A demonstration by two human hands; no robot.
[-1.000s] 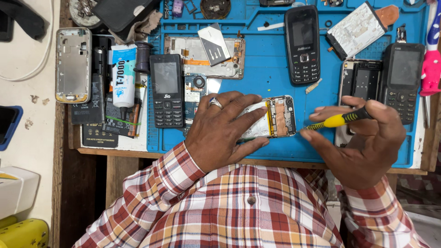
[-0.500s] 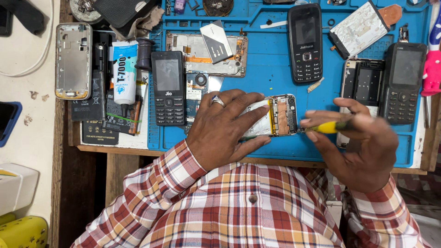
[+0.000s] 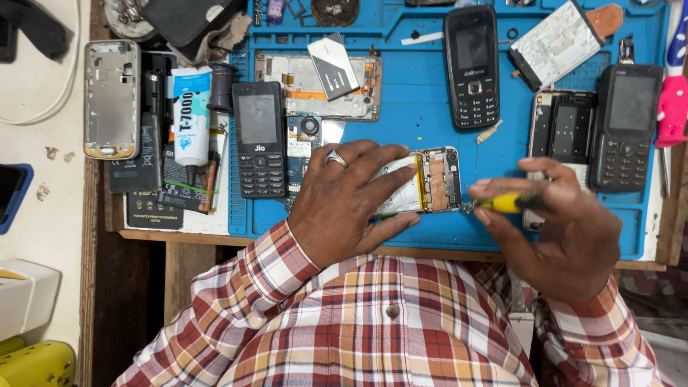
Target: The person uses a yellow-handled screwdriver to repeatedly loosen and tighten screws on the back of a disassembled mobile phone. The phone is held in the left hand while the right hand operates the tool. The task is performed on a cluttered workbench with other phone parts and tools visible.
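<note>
An opened phone (image 3: 434, 180) with its back off lies on the blue work mat (image 3: 423, 86), showing a silver battery and a circuit board. My left hand (image 3: 344, 201), a ring on one finger, presses flat on its left part and holds it down. In my right hand (image 3: 559, 229) is a yellow-handled screwdriver (image 3: 502, 203), its tip touching the phone's lower right corner.
Around the mat lie a black keypad phone (image 3: 259, 140) on the left, another (image 3: 471, 66) at the top, a third (image 3: 628, 127) at the right, a bare phone frame (image 3: 110, 99), a white glue tube (image 3: 191, 115), a stripped board (image 3: 315, 86) and a pink tool (image 3: 674, 107).
My right hand has shifted left and turned, bringing the screwdriver tip in against the opened phone's corner. My left hand has stayed on the phone.
</note>
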